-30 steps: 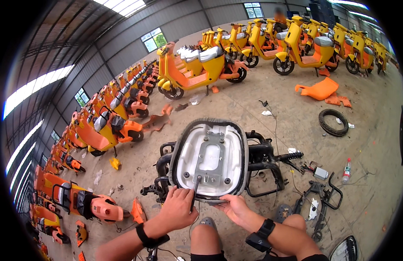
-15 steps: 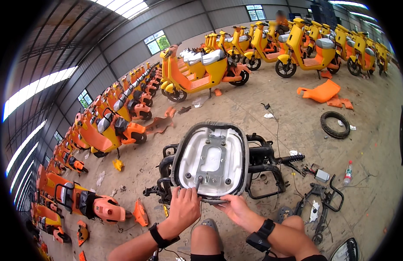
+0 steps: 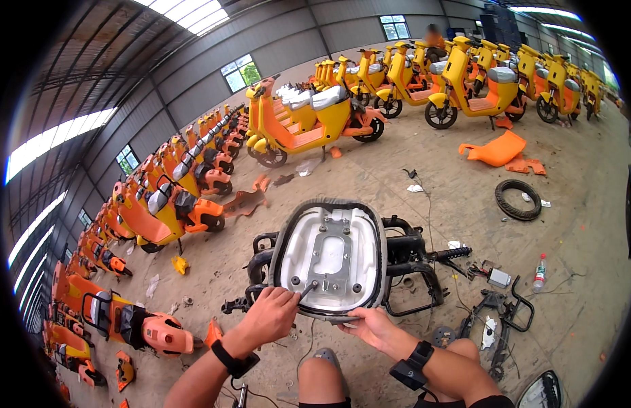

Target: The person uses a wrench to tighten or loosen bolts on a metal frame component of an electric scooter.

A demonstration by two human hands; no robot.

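Note:
In front of me lies an upturned scooter seat [image 3: 286,272], its white underside showing inside a dark grey rim. Screwed to that underside is a metal bracket plate [image 3: 322,253] with several bolts. My left hand [image 3: 269,316] is closed around a slim grey wrench [image 3: 307,290], whose far end sits on a bolt at the plate's near left corner. With thumb above and fingers partly hidden beneath, my right hand [image 3: 373,329] grips the near edge of the seat. A black scooter frame [image 3: 412,258] is under the seat.
Rows of yellow-orange scooters [image 3: 312,129] stand at the back and left. On the right of the floor are a tyre [image 3: 500,204], a plastic bottle [image 3: 540,273], a metal controller box [image 3: 499,277] and black frame parts [image 3: 509,319]. Orange panels [image 3: 495,149] lie farther off.
My left hand has moved a little left, swinging the wrench's handle outward around the bolt. My right hand keeps its grip on the seat edge. The whole view has shifted slightly.

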